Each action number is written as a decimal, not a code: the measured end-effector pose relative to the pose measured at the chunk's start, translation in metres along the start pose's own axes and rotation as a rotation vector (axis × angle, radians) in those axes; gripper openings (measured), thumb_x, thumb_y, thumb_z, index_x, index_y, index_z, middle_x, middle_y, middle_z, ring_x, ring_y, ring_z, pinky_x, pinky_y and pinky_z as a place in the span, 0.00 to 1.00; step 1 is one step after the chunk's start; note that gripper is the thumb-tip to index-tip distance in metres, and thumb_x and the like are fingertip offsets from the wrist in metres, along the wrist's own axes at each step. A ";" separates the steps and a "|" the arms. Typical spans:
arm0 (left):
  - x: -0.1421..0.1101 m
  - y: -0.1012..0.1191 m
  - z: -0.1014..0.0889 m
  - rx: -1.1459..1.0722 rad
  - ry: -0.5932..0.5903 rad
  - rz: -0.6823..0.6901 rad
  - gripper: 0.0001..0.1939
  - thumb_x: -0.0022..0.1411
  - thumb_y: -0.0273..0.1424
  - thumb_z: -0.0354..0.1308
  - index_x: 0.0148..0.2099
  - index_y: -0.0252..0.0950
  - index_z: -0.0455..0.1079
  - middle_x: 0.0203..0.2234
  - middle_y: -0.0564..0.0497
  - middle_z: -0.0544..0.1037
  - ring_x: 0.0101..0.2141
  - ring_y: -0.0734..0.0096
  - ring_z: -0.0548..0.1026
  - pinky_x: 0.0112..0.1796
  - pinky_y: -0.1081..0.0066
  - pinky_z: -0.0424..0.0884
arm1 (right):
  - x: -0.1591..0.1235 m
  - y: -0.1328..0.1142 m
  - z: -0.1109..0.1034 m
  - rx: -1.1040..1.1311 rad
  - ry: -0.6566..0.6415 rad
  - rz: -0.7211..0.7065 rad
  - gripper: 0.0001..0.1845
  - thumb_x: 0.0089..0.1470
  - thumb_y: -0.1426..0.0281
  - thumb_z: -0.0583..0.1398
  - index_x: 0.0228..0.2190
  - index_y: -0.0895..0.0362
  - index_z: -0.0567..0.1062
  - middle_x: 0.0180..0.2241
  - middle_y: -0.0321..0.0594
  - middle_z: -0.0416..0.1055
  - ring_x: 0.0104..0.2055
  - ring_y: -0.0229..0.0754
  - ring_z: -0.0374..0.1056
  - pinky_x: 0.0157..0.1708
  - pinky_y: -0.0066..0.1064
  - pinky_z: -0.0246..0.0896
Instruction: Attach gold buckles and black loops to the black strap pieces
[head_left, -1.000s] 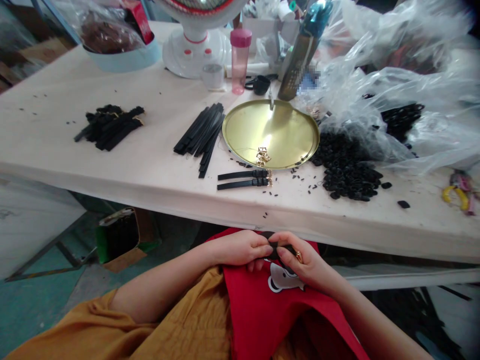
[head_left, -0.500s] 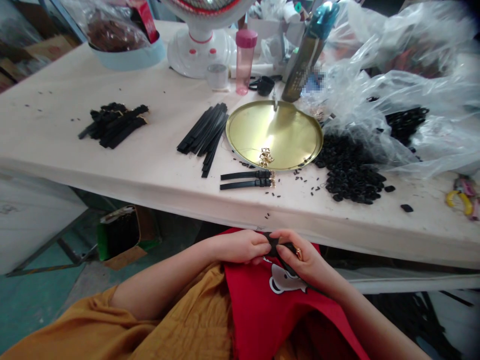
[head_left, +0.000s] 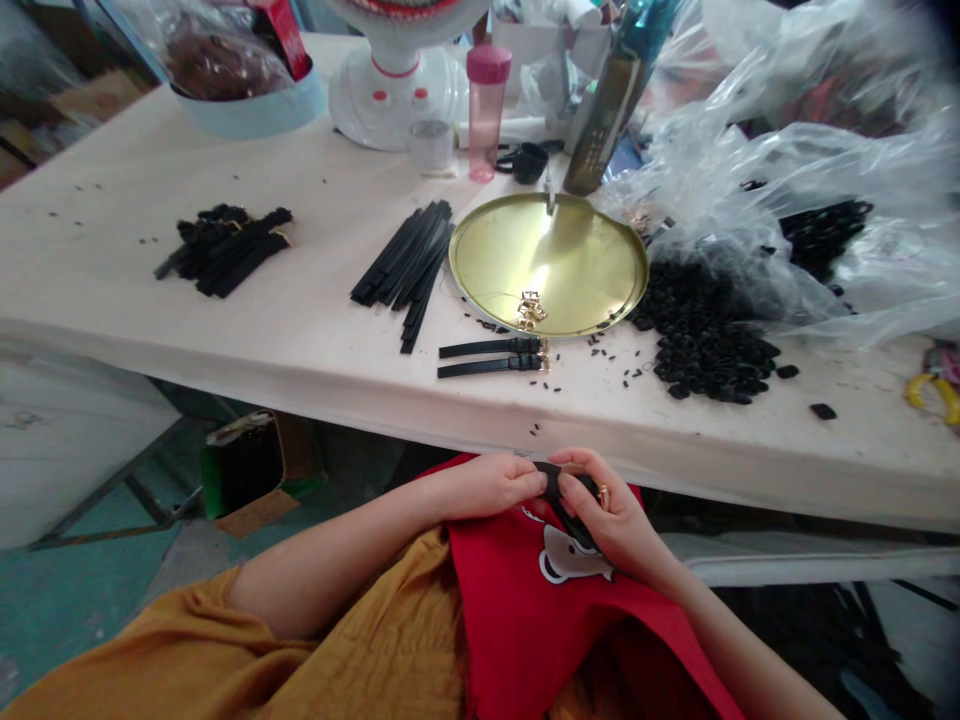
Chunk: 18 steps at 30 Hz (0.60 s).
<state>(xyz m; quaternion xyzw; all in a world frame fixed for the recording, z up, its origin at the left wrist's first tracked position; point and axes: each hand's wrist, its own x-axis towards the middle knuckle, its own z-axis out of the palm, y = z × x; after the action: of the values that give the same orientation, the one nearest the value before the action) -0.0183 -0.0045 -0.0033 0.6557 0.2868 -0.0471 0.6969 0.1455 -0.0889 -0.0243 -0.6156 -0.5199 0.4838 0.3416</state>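
Over my lap, just below the table edge, both hands are closed on a black strap (head_left: 576,522). My left hand (head_left: 504,487) pinches one end between thumb and fingers. From the other side my right hand (head_left: 611,508) grips it, with the thumb on top. A small gold-coloured piece (head_left: 604,494) shows at my right fingers; whether it is a ring or a buckle I cannot tell. Much of the strap is hidden by the fingers. On the table ahead lie two straps with gold buckles (head_left: 491,358), side by side.
A gold tray (head_left: 517,235) holds several gold buckles (head_left: 531,308). Left of it are loose black straps (head_left: 401,262) and a strap bundle (head_left: 225,248). To the right lie a heap of black loops (head_left: 709,345), plastic bags (head_left: 817,180) and yellow-handled pliers (head_left: 934,395). A fan (head_left: 397,90) stands behind.
The view has shifted slightly. Both hands stay together on the strap, with only a small shift of the fingers. Nothing on the table has visibly moved.
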 end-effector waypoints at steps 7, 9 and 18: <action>-0.001 -0.006 -0.003 -0.001 0.015 0.091 0.13 0.59 0.34 0.46 0.37 0.32 0.67 0.30 0.53 0.71 0.31 0.74 0.66 0.35 0.75 0.61 | 0.000 -0.001 0.007 0.086 0.085 0.050 0.13 0.53 0.62 0.52 0.39 0.55 0.64 0.26 0.34 0.65 0.23 0.33 0.60 0.20 0.24 0.53; 0.001 -0.011 0.001 0.050 0.054 0.097 0.13 0.59 0.35 0.47 0.36 0.32 0.67 0.29 0.53 0.72 0.30 0.74 0.66 0.34 0.76 0.61 | 0.000 0.001 0.009 0.125 0.118 0.083 0.14 0.52 0.61 0.52 0.38 0.55 0.64 0.25 0.34 0.64 0.22 0.33 0.59 0.19 0.24 0.52; 0.003 -0.013 0.009 0.303 0.142 0.101 0.13 0.60 0.33 0.45 0.37 0.32 0.68 0.30 0.52 0.74 0.30 0.72 0.69 0.31 0.77 0.62 | -0.001 0.005 0.009 0.150 0.078 0.128 0.16 0.51 0.58 0.53 0.38 0.56 0.64 0.23 0.32 0.63 0.21 0.33 0.57 0.20 0.25 0.52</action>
<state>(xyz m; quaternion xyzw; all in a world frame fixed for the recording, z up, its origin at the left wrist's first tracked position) -0.0187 -0.0138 -0.0167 0.7683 0.2917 -0.0084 0.5697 0.1386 -0.0913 -0.0313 -0.6386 -0.4280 0.5180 0.3751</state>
